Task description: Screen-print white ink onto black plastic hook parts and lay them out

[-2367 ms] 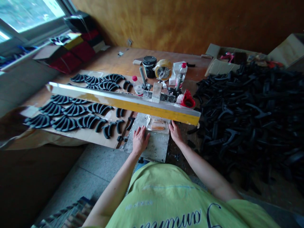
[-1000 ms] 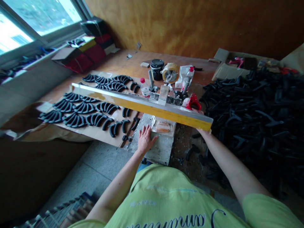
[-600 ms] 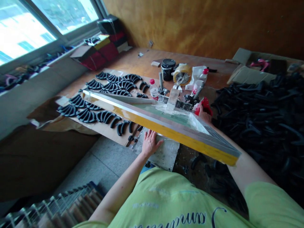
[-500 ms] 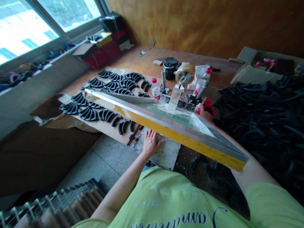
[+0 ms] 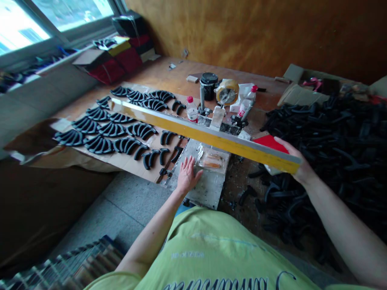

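A long frame point(image 5: 199, 135) with a yellow side stands raised and tilted over a grey plate point(image 5: 211, 191), seen nearly edge-on. My left hand point(image 5: 186, 175) lies on the plate's left part, fingers spread and holding nothing. Just right of it, a clear holder with orange pieces point(image 5: 211, 164) rests on the plate. My right hand point(image 5: 298, 159) is at the frame's right end, its fingers closed on a red tool point(image 5: 269, 141) partly hidden behind the frame. A pale piece point(image 5: 272, 170) shows below the frame near that hand.
Rows of black curved parts point(image 5: 111, 129) lie on cardboard at the left. A large heap of black parts point(image 5: 341, 161) fills the right. Behind the frame stand two red-capped bottles point(image 5: 191, 108), a black tub point(image 5: 208, 85) and a tape roll point(image 5: 226, 92).
The frame's near side has risen, uncovering the orange pieces, and its mesh no longer shows. My right hand has come nearer to me and rightward with the red tool. My left hand stays on the plate.
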A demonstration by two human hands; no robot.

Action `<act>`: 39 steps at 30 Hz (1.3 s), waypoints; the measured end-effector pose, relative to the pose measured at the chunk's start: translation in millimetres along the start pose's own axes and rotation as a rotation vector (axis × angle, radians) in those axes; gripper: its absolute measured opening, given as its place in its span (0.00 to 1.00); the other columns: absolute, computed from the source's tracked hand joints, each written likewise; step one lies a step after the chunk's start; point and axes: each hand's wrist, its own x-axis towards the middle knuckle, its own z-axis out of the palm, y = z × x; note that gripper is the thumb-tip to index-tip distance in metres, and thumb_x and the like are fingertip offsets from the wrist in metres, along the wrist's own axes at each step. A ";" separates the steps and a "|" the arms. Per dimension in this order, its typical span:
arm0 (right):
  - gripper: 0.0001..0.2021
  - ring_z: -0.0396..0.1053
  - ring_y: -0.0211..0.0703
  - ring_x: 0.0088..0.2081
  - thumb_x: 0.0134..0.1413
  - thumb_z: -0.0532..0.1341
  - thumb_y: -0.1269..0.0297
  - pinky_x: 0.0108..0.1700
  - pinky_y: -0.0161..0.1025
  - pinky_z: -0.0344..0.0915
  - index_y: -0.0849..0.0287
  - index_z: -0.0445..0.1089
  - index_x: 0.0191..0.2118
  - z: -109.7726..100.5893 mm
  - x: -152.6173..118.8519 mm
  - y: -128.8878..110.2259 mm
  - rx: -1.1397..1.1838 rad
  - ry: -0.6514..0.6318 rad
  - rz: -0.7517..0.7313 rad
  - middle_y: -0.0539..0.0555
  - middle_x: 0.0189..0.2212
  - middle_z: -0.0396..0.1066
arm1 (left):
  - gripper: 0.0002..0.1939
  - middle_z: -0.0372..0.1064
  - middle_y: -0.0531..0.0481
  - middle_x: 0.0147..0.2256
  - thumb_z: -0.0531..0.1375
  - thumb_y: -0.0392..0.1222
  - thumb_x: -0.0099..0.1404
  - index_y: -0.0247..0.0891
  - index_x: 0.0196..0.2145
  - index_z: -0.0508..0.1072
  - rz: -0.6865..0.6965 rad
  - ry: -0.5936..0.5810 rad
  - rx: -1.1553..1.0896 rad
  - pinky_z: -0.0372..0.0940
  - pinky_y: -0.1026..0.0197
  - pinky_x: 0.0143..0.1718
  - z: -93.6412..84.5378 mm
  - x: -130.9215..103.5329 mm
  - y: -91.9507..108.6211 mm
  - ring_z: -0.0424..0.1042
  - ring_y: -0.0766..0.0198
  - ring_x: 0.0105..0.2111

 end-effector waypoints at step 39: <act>0.42 0.72 0.49 0.47 0.44 0.67 0.61 0.47 0.40 0.68 0.42 0.52 0.66 -11.1 -127.4 -100.0 -0.317 -0.703 -0.198 0.49 0.54 0.69 | 0.23 0.72 0.53 0.22 0.72 0.54 0.43 0.33 0.29 0.72 -0.540 0.157 -1.108 0.70 0.65 0.26 -112.9 13.7 4.8 0.71 0.69 0.20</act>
